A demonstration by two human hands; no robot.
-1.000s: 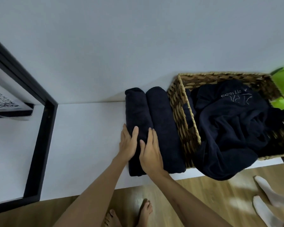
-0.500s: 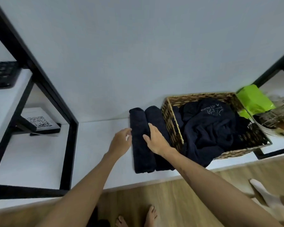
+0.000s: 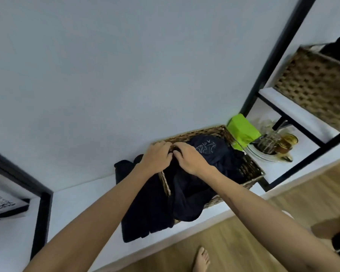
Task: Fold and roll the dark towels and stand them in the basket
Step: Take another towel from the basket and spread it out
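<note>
Two dark folded towels lie side by side on the white shelf, against the left wall of a woven basket. A loose dark towel with a pale logo fills the basket and spills over its near rim. My left hand and my right hand meet at the basket's far left corner. The fingers of both curl into the dark cloth there. My forearms hide part of the folded towels and the basket's left wall.
A green packet and glassware on a plate stand right of the basket. A black frame post rises beyond, with a second woven basket on a higher shelf. Another black frame bounds the left. Another person's leg shows at right.
Both hands left the folded towels and reached up and right to the basket's far left corner, where they now hold the loose towel. The view swung right.
</note>
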